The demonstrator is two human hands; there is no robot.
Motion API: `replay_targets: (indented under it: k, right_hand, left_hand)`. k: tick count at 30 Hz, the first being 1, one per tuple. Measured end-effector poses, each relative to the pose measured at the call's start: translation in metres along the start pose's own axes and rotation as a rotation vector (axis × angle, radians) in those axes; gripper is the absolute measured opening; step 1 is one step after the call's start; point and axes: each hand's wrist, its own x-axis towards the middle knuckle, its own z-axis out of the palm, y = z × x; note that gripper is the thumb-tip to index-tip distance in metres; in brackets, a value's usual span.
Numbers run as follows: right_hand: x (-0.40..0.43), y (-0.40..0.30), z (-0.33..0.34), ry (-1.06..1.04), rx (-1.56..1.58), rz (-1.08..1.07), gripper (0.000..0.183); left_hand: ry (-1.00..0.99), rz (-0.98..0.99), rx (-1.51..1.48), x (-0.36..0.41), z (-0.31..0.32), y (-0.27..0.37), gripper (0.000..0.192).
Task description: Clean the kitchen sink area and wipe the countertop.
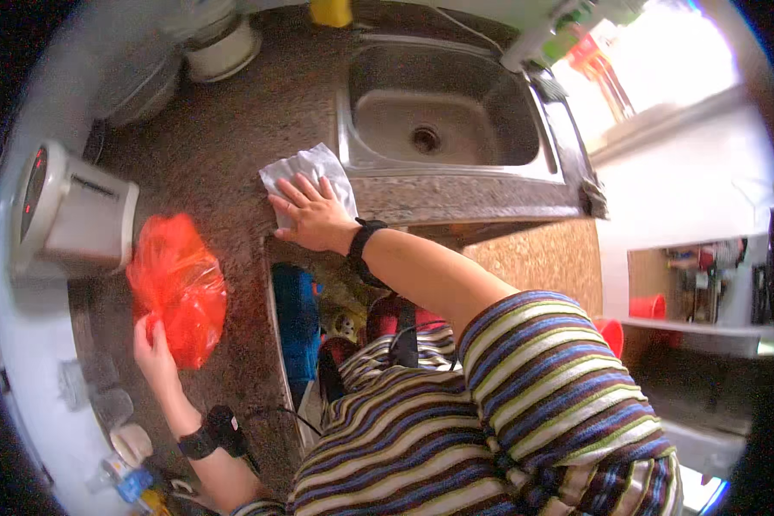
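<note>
My right hand (311,214) lies palm down with spread fingers on a white cloth (326,169). The cloth is flat on the speckled brown countertop (232,138), by the near left corner of the steel sink. With its thumb and fingers, my left hand (155,348) pinches the near end of a red plastic bag (184,284). That bag rests on the counter and looks full, but its contents are hidden. Each wrist wears a black band.
A stainless steel sink (426,116) is set into the counter ahead. Beside the bag stands a white appliance (80,213) with red lights. Clear containers (113,406) line the left side. Below the counter edge is a blue object (295,322); an open wooden cabinet door (542,261) sits right.
</note>
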Motion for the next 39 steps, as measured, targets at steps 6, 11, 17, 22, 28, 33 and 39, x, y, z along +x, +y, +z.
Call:
replay_targets:
  k: [6, 11, 17, 22, 28, 33, 39]
  right_hand:
    - [-0.049, 0.046, -0.016, 0.159, -0.011, 0.004, 0.057]
    - [-0.085, 0.079, -0.037, 0.134, -0.013, -0.033, 0.056]
    - [-0.122, 0.122, -0.053, 0.162, -0.032, -0.061, 0.057]
    - [-0.168, 0.171, -0.076, 0.11, -0.061, -0.009, 0.059]
    - [-0.229, 0.24, -0.108, 0.01, -0.19, 0.163, 0.054]
    - [-0.275, 0.292, -0.13, -0.06, -0.309, 0.412, 0.05]
    - [-0.289, 0.306, -0.14, -0.153, -0.213, 0.503, 0.05]
  left_hand:
    - [0.031, 0.051, 0.01, 0.009, -0.004, -0.006, 0.025]
    - [0.063, 0.032, 0.074, 0.007, -0.006, 0.01, 0.032]
    - [0.241, 0.145, 0.347, 0.011, 0.001, 0.015, 0.045]
    - [0.435, 0.195, 0.49, 0.004, 0.01, 0.048, 0.052]
    - [0.489, 0.085, 0.598, -0.01, 0.02, 0.075, 0.056]
    - [0.571, 0.049, 0.707, -0.029, 0.034, 0.08, 0.06]
    - [0.62, 0.135, 0.62, -0.07, 0.074, 0.118, 0.06]
